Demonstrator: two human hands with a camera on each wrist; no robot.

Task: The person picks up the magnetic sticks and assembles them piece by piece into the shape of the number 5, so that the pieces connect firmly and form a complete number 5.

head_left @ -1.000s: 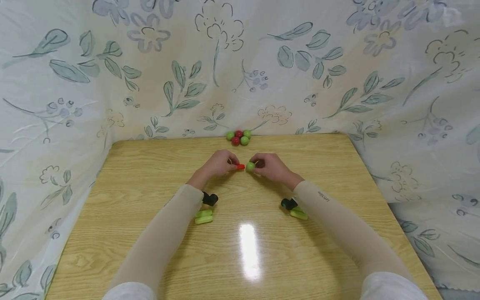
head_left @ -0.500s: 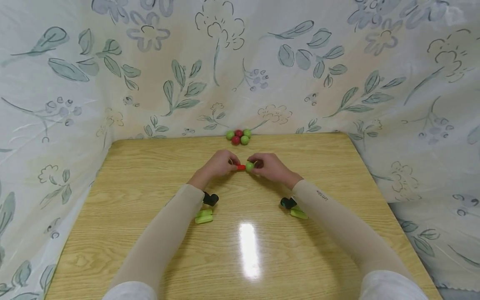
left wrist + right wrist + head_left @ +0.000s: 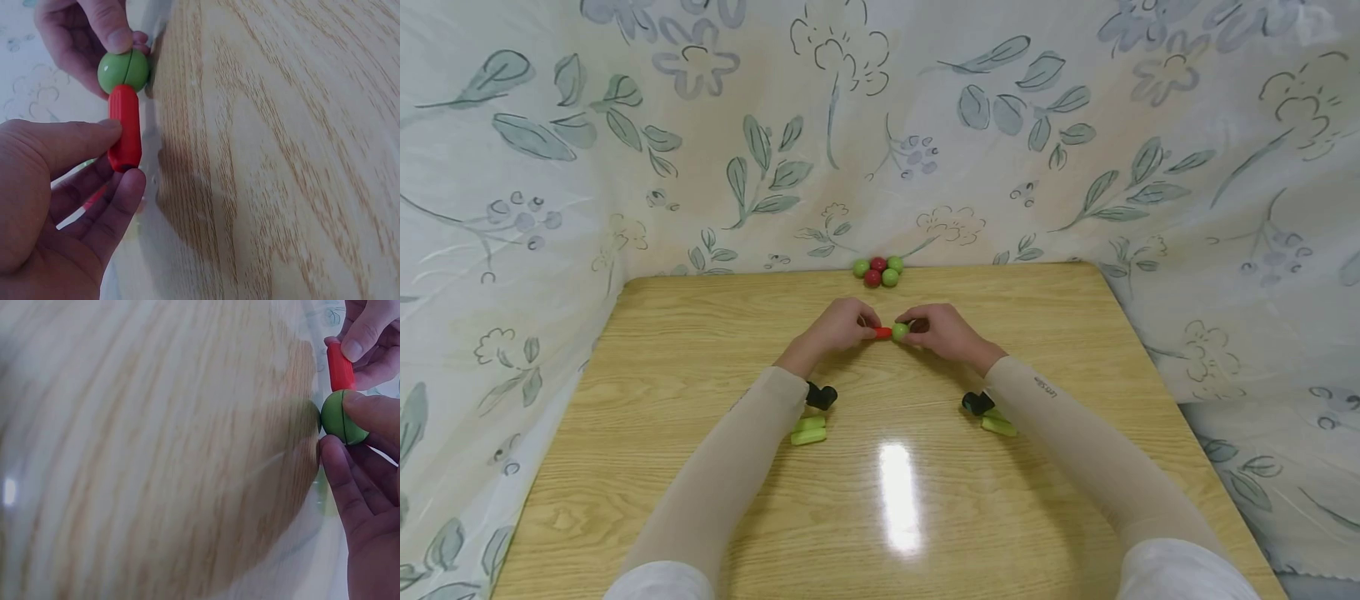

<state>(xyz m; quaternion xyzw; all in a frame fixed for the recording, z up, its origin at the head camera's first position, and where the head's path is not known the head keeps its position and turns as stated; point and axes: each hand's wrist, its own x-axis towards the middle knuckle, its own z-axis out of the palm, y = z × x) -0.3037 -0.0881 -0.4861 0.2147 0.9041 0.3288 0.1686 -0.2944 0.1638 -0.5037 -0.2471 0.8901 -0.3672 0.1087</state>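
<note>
My left hand (image 3: 847, 325) pinches a short red faceted stick (image 3: 125, 128) between thumb and fingers. In my right hand (image 3: 943, 332) a green ball (image 3: 119, 72) with a thin dark seam is held by thumb and fingertips. The stick's far end meets the ball, as both the left wrist and right wrist views show. Whether the end sits inside a hole in the ball is hidden. Both pieces are held just above the wooden table (image 3: 880, 492), with the hands facing each other.
Several red and green balls (image 3: 872, 277) cluster at the table's back edge before a floral cloth (image 3: 880, 192). Pale green sticks lie by the left forearm (image 3: 808, 436) and by the right forearm (image 3: 998, 426). A black object (image 3: 822, 397) shows beside each forearm.
One second ago a small gap separated the red stick from the green ball; now they touch. The right hand has shifted slightly left with the ball, the left hand slightly right with the stick.
</note>
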